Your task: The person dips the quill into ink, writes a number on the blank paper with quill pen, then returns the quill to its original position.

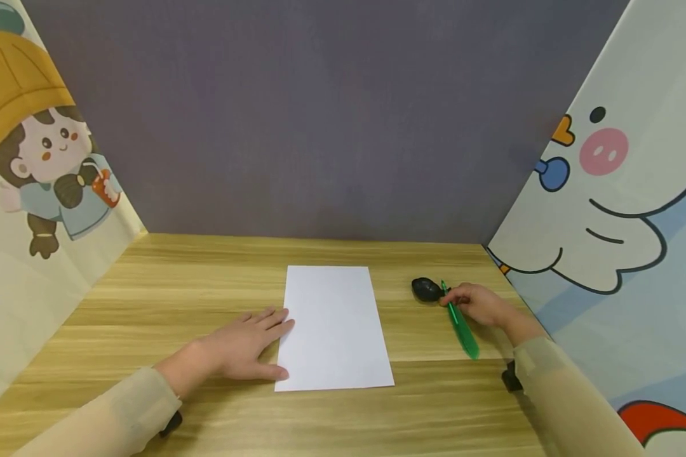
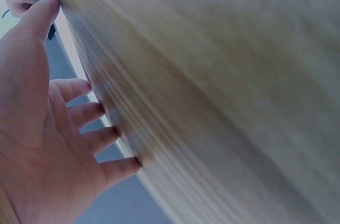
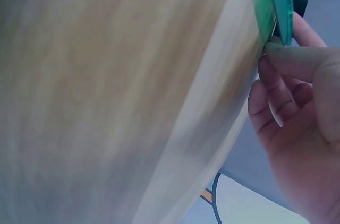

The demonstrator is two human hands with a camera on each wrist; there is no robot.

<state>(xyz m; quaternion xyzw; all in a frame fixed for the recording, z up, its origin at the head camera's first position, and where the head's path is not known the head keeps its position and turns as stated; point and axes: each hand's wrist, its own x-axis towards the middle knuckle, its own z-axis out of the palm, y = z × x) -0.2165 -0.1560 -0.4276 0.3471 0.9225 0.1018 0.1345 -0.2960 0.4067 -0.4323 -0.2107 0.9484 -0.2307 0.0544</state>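
Note:
A blank white sheet of paper [image 1: 334, 330] lies on the wooden table. My left hand [image 1: 242, 346] is spread flat, with fingertips and thumb on the sheet's left edge; its straight fingers show in the left wrist view. To the right of the sheet, my right hand [image 1: 480, 304] pinches a slim green pen [image 1: 463, 331] with a broad, leaf-like end pointing toward me. The thumb [image 3: 297, 60] meets that green pen in the right wrist view. Just left of these fingertips is a glossy black oval piece [image 1: 425, 289] with a short narrow stem reaching to the pen.
The wood-grain table [image 1: 206, 279] runs back to a grey panel [image 1: 320, 127]. Printed cartoon panels stand along both sides, the right one [image 1: 606, 241] close to my right forearm. Dark wrist devices sit under both cuffs.

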